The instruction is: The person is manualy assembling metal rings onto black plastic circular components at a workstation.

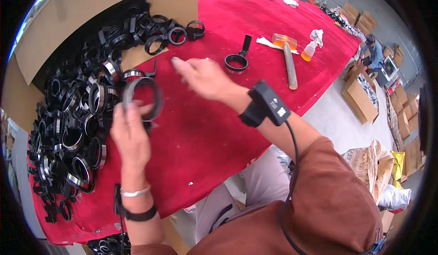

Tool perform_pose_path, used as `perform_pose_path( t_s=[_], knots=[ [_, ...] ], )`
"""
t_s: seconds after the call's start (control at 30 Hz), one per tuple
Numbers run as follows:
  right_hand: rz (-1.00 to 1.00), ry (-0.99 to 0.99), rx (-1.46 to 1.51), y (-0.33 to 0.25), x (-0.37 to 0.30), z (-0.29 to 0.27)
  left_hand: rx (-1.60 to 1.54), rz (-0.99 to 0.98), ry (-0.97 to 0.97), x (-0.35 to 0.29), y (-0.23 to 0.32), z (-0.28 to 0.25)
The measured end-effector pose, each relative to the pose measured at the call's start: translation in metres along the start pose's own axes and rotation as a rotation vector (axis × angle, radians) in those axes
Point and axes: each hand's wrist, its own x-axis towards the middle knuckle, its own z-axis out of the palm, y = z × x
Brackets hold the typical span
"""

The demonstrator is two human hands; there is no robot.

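Observation:
My left hand [131, 134] grips a black ring [157, 100], smeared by motion, at the right edge of a big heap of similar rings [68, 131]. Many of these are black with a silver metal band, and some have a straight black arm. Up and to the right of the held ring, my right hand [203, 78] hovers over the red cloth with its fingers apart and nothing in them. Farther right, a single black ring [236, 70] lies on the cloth, its arm pointing away from me.
A mallet [290, 65] with an orange head rests on white paper beside a spray bottle [310, 50] of orange liquid. Cardboard sheets [77, 22] wall the heap on the far left. The red-covered table [214, 145] ends near my lap. Beyond it, a person [374, 56] sits by open cartons [360, 97].

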Motion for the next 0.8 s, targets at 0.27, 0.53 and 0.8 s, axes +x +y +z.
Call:
perform_pose_path(
  t_s=[0.27,0.53,0.8],
  knots=[
    [-0.055,0.237,-0.813,0.109,-0.013,-0.084,1.536,-0.063,0.236,0.054,0.033,-0.109],
    [-0.321,0.045,-0.591,0.126,-0.012,-0.042,1.098,0.618,0.116,0.006,0.029,-0.025],
    [-1.032,0.107,-0.307,0.064,-0.019,0.115,0.737,0.802,-0.283,-0.022,-0.004,0.038]
  ],
)
